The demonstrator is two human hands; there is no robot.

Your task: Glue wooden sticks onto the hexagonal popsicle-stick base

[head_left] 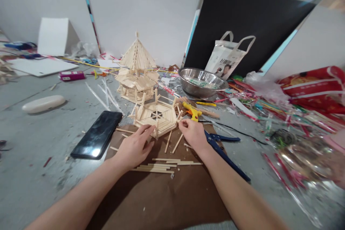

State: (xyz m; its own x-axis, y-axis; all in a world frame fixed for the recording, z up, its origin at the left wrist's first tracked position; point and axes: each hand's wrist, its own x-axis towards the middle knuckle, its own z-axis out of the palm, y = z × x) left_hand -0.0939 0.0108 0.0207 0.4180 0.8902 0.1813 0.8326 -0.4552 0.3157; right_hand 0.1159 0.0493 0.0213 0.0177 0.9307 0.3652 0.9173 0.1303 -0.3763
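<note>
A hexagonal frame of thin wooden sticks (156,115) lies on a brown sheet (161,190) in front of me. My left hand (134,147) rests with its fingers stretched against the frame's near left edge. My right hand (192,133) is closed in a pinch at the frame's right edge, on a stick by the look of it, though its fingertips hide what they grip. Loose wooden sticks (161,165) lie on the sheet between my hands. A finished stick pagoda (137,72) stands just behind the frame.
A black phone (98,134) lies left of the sheet. A yellow glue gun (192,111) and blue-handled cutters (221,147) sit to the right. Behind are a steel bowl (202,81), a white bag (228,55) and a litter of coloured wrappers (269,111). A white oval case (43,103) lies far left.
</note>
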